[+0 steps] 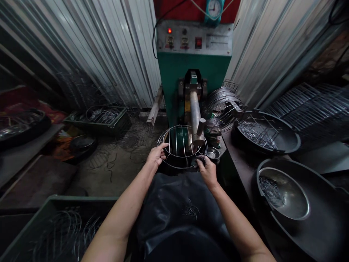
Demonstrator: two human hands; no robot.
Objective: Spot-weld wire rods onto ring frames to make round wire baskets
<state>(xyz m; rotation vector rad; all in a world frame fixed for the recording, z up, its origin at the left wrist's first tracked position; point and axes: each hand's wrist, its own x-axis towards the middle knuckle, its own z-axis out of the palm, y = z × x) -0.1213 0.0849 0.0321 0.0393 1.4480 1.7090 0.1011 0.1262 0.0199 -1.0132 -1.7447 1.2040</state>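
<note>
A round wire rack (178,143) with several straight cross wires sits under the metal arm (195,112) of a green welding machine (194,72). My left hand (156,154) grips the ring's left rim with curled fingers. My right hand (207,169) pinches the ring's lower right rim, next to a small metal cup (213,153). A dark apron (180,214) covers my lap, with a few loose wire bits lying on it.
Right: a coil of wire rings (222,109), a black basin of short wires (268,136), a steel bowl of wire pieces (286,196) and stacked wire grids (308,105). Left: green crates of wire rings (62,229), (102,118). Corrugated metal walls stand on both sides.
</note>
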